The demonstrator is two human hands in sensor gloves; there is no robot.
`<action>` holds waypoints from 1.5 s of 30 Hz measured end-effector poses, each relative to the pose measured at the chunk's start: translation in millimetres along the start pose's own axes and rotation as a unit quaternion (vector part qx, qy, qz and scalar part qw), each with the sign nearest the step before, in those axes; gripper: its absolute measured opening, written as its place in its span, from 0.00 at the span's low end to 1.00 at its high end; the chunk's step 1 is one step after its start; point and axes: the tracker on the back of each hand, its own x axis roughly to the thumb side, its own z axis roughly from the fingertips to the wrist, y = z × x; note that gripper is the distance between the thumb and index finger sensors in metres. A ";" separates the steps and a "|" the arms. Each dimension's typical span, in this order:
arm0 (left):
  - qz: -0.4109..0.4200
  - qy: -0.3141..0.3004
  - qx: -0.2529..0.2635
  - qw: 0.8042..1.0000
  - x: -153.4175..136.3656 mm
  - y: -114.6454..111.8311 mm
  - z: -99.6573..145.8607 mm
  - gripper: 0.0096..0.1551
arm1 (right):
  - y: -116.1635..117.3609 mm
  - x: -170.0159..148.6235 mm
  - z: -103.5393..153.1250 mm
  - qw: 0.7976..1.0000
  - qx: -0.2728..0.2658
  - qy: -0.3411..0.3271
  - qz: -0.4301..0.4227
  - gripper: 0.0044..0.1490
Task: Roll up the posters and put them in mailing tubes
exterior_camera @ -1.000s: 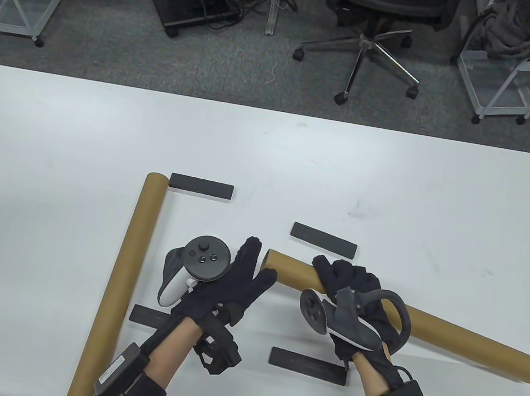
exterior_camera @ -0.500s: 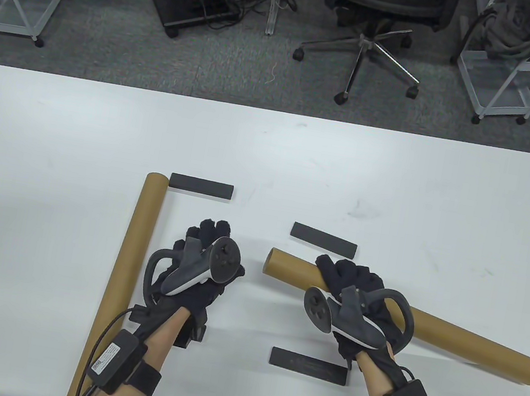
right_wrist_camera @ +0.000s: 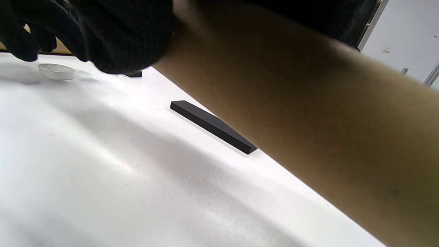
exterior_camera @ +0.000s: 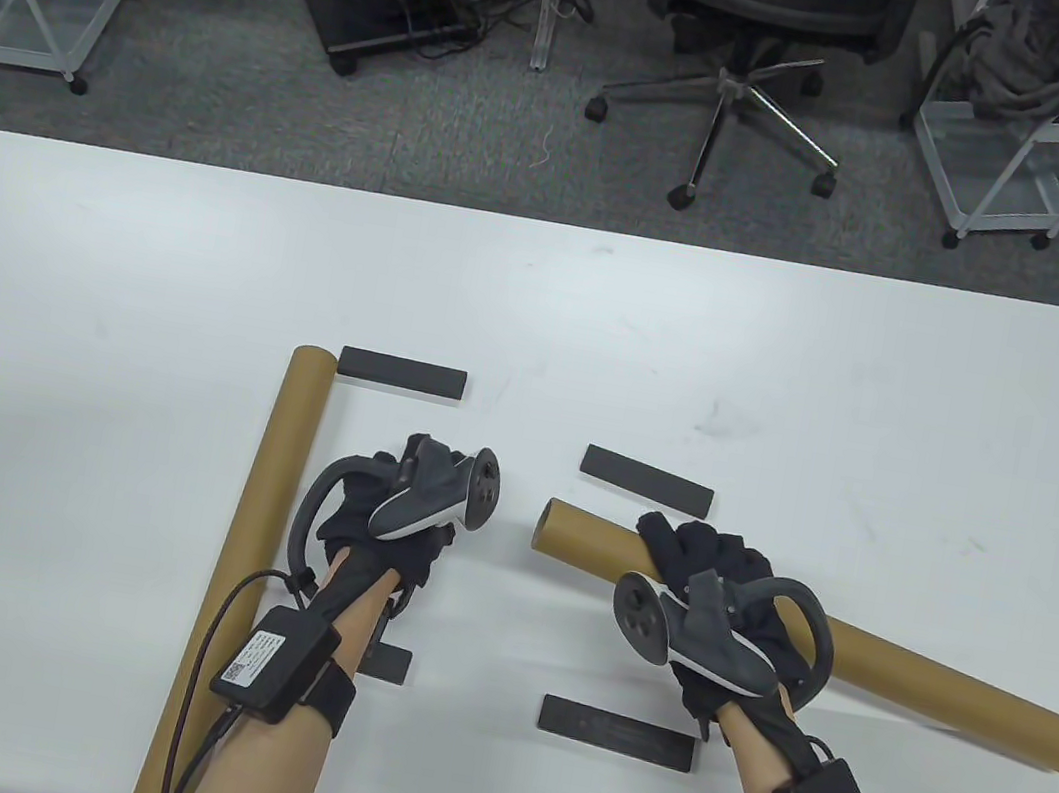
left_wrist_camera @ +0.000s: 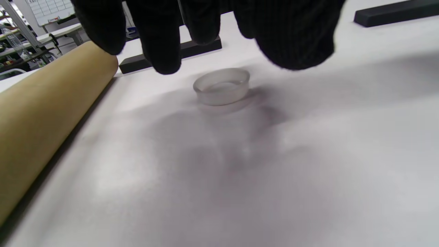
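Observation:
My right hand [exterior_camera: 706,553] grips a brown mailing tube [exterior_camera: 928,681] near its open left end; the tube lies slanting across the table's right. In the right wrist view the tube [right_wrist_camera: 308,120] fills the frame under my gloved fingers [right_wrist_camera: 120,34]. My left hand [exterior_camera: 358,515] is palm down, left of that open end. In the left wrist view its fingertips [left_wrist_camera: 164,58] hang open just above a small translucent plastic cap [left_wrist_camera: 221,85] that lies on the table, not touching it. The cap also shows in the right wrist view [right_wrist_camera: 56,71]. A second tube [exterior_camera: 245,552] lies along the left.
Several flat black bars lie on the white table [exterior_camera: 92,344]: one by the left tube's far end [exterior_camera: 402,372], one beyond the right tube [exterior_camera: 647,479], one in front of my right hand [exterior_camera: 615,732], one under my left forearm [exterior_camera: 389,662]. An office chair [exterior_camera: 755,19] stands beyond the table.
My left hand has drawn back from the right tube's open end, moved left and turned palm down over the cap. My right hand and its tube have shifted slightly right.

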 end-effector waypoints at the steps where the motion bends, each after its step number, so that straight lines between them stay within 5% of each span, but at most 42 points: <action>1: -0.009 0.002 0.004 1.000 0.4 -0.8 -2.1 0.43 | 0.4 -0.7 0.4 1.000 0.000 0.000 0.000 0.53; 9: -0.024 0.024 0.002 0.999 -1.4 -13.8 -18.0 0.41 | 4.1 -6.7 -1.4 1.000 0.012 0.004 -0.005 0.53; 13: -0.027 -0.009 0.055 0.998 0.6 -15.4 -17.9 0.37 | 3.8 -6.2 -2.1 1.000 0.015 0.003 -0.005 0.53; 18: -0.044 -0.025 0.057 0.997 3.5 -15.4 -12.7 0.37 | 3.1 -6.0 -1.7 1.000 0.018 0.002 -0.003 0.53; 22: 0.076 -0.049 0.082 0.992 -8.7 -4.2 1.1 0.38 | 2.7 -5.6 -1.4 1.000 0.018 0.003 0.000 0.53; 26: 0.274 -0.075 0.116 0.952 -26.0 7.9 18.9 0.38 | 3.3 -3.7 -2.2 1.000 0.020 0.000 0.004 0.53; 34: 0.563 -0.155 0.053 0.810 -36.3 7.0 33.2 0.35 | 3.4 -0.7 -2.7 1.000 0.020 -0.005 0.004 0.53; 40: 0.585 -0.170 0.043 0.792 -23.9 -5.6 34.6 0.35 | 3.6 1.1 -2.5 1.000 0.019 -0.009 0.005 0.53; 45: 0.568 -0.175 0.049 0.803 -21.5 -5.8 37.0 0.34 | 3.3 3.9 -4.4 1.000 0.021 -0.014 0.006 0.53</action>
